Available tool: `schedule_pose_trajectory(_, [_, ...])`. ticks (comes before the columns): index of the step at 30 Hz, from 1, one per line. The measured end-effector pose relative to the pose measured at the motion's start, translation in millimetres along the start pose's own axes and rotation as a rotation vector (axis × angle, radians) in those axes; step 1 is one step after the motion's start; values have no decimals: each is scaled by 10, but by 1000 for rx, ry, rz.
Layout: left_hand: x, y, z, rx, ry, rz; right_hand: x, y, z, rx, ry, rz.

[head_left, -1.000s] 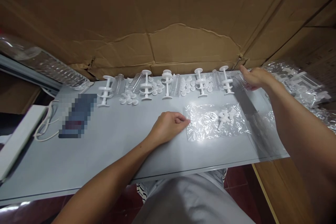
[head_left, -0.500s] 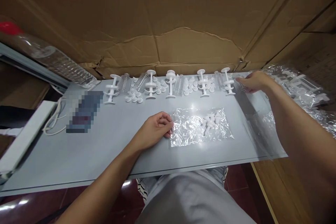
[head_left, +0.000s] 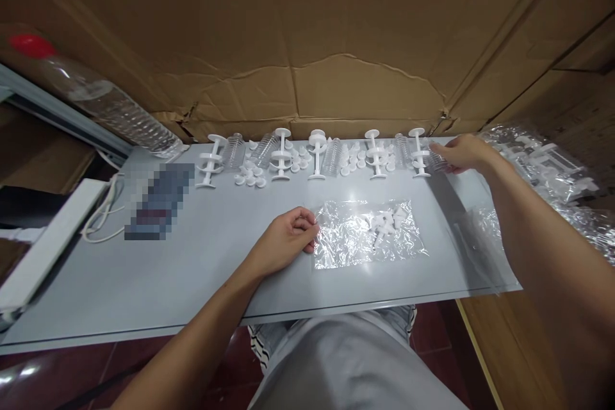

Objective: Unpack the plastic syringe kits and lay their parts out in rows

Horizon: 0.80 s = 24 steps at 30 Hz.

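Note:
A flat clear plastic bag (head_left: pixel 343 237) lies on the grey table, with several small white plastic pieces (head_left: pixel 385 225) inside its right half. My left hand (head_left: pixel 291 237) is closed at the bag's left edge, thumb and fingers pinching it. At the back right, the fingers of my right hand (head_left: pixel 464 152) are closed around a clear ribbed plastic tube (head_left: pixel 436 157), the last in a row. Beside it stands a white plunger-like piece with round discs (head_left: pixel 419 152). Similar white pieces, clear ribbed tubes (head_left: pixel 331 157) and clusters of small white caps (head_left: pixel 250 175) continue along the row to the left.
A cardboard wall (head_left: pixel 355 90) rises behind the row. A large clear bottle with a red cap (head_left: pixel 120 106) leans at the back left, near a blurred-out dark object (head_left: pixel 161 198) and white cable (head_left: pixel 98 221). Bagged plastic parts (head_left: pixel 552 163) and clear film (head_left: pixel 483 246) lie right.
The whole view has shifted slightly, so things sit a little further right. Both hands stay in nearly the same places, left at the bag edge and right at the ribbed tube.

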State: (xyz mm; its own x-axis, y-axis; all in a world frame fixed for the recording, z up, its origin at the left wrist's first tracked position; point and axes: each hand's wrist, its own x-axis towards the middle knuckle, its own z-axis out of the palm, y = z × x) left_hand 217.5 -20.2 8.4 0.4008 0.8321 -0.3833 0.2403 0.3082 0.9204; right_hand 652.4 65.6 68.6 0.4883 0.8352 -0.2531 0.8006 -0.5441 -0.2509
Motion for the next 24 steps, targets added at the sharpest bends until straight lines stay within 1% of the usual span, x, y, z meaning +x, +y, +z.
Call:
schedule_pose_trajectory(12, [-12,-2,17,-9,23,-17,48,11,51,107,3,31])
schedule_pose_trajectory(15, [-41,-1,1,-3,15,-21,7,-19,15,113,9,37])
schedule_pose_trajectory(17, [-67,-8,-25,7,31,-29,-76,-49,-49,92,30,31])
schedule_pose_trajectory(19, [-95,-19,-57,18,62,-36,-265,-94,-114,43,95,12])
schedule_pose_trajectory(21, [-123,-33,-89,32,97,-37,-606,-160,-113,-4,188,-25])
schedule_pose_trajectory(23, [-146,-45,-110,39,129,-33,-1085,-243,23,9,264,-98])
schedule_pose_trajectory(24, [-156,-51,-116,36,143,-31,-1351,-286,150,77,309,-180])
